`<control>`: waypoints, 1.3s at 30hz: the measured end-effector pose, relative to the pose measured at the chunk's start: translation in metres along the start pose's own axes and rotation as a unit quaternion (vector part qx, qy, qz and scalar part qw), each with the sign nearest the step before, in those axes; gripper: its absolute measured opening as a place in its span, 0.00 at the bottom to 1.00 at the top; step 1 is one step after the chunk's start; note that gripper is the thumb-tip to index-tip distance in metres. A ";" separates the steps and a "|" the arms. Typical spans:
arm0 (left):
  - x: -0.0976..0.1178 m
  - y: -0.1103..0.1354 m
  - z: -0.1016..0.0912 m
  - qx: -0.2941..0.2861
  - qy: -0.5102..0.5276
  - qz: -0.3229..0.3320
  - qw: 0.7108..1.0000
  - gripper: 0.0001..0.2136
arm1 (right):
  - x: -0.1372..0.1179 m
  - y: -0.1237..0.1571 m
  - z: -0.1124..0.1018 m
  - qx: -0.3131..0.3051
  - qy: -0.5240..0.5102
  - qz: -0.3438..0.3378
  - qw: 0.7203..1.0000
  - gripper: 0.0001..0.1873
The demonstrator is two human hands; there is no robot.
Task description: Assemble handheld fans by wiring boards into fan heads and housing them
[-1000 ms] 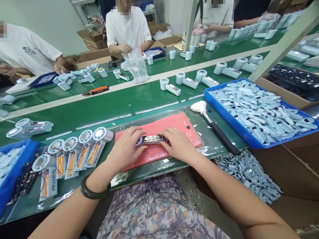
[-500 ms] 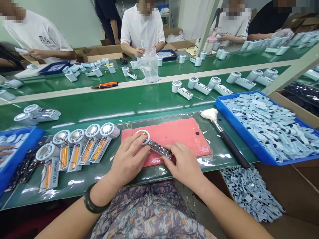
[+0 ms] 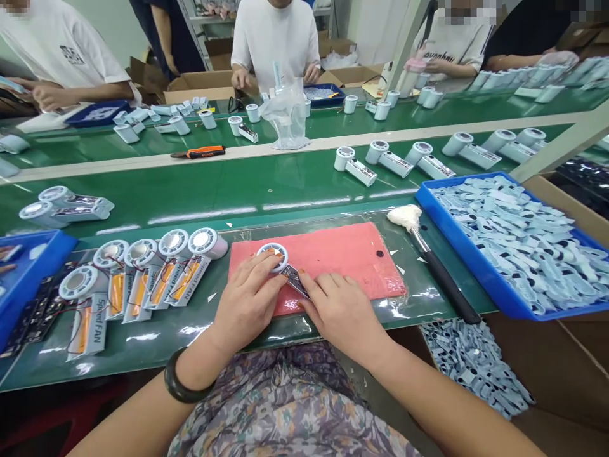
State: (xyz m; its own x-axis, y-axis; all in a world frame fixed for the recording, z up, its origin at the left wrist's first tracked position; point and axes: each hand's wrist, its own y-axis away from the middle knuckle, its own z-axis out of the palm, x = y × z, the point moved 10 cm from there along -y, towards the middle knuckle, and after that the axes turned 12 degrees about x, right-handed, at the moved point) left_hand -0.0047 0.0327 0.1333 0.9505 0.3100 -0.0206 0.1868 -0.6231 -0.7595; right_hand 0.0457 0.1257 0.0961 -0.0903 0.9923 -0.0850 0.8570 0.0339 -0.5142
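A light-blue handheld fan (image 3: 295, 282) with a round head and a dark circuit board along its handle lies on a red mat (image 3: 333, 254). My left hand (image 3: 250, 295) is closed round the fan's head and upper handle. With its fingers pressed on the board and lower handle, my right hand (image 3: 340, 308) grips the other end. The handle's end is hidden under the right hand. To the left, several open fans (image 3: 190, 273) with orange batteries and red wires stand in a row. A black-handled hammer (image 3: 440, 273) with a white-wrapped head lies right of the mat.
A blue tray (image 3: 504, 266) of light-blue casing parts stands at right, above a cardboard box with more parts. Another blue tray (image 3: 66, 244) and dark circuit boards (image 3: 35, 311) are at left. Fans and orange pliers (image 3: 204, 152) lie beyond; co-workers sit across the belt.
My right hand has slid left along the handle, covering more of the circuit board. My left hand stays on the fan's head. The co-worker opposite has drawn their hands apart.
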 end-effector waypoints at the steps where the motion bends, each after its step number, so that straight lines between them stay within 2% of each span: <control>1: 0.000 0.000 0.001 -0.005 -0.001 0.000 1.000 0.11 | 0.002 0.000 0.001 -0.002 -0.011 0.008 1.000 0.22; 4: 0.000 0.000 0.001 -0.013 0.004 -0.001 1.000 0.10 | 0.010 0.005 0.002 0.000 -0.057 0.048 0.997 0.22; 9: 0.000 0.004 -0.007 0.008 0.030 -0.016 0.999 0.11 | 0.019 0.018 -0.005 0.056 -0.104 0.091 0.989 0.26; 13: 0.003 0.003 -0.016 0.040 0.027 -0.020 0.999 0.10 | 0.021 0.022 -0.011 0.097 -0.117 0.101 0.983 0.23; 18: 0.006 0.005 -0.029 0.063 0.023 -0.034 0.997 0.10 | 0.018 0.021 -0.011 0.105 -0.101 0.098 0.984 0.22; 23: 0.002 0.024 -0.043 0.065 0.031 -0.071 0.995 0.11 | 0.019 0.024 -0.009 0.096 -0.082 0.114 0.986 0.22; 27: -0.004 0.045 -0.048 0.057 0.032 -0.096 0.993 0.11 | 0.022 0.023 -0.005 0.104 -0.088 0.144 0.980 0.16; 30: -0.009 0.059 -0.049 0.063 0.032 -0.117 0.991 0.10 | 0.016 0.014 -0.002 0.130 -0.090 0.157 0.975 0.15; 33: -0.008 0.069 -0.047 0.070 0.037 -0.130 0.988 0.10 | 0.004 0.002 0.005 0.141 -0.067 0.166 0.974 0.19; 39: -0.006 0.073 -0.044 0.080 0.057 -0.144 0.985 0.09 | -0.010 -0.001 0.017 0.105 -0.026 0.193 0.975 0.22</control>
State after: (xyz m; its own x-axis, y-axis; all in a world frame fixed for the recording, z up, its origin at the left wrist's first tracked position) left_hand 0.0144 -0.0464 0.1068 0.8874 0.3695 0.2758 0.4191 -0.3971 -0.8165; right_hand 0.0369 0.1135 0.0831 0.1874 0.9190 -0.3469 0.7105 -0.3707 -0.5981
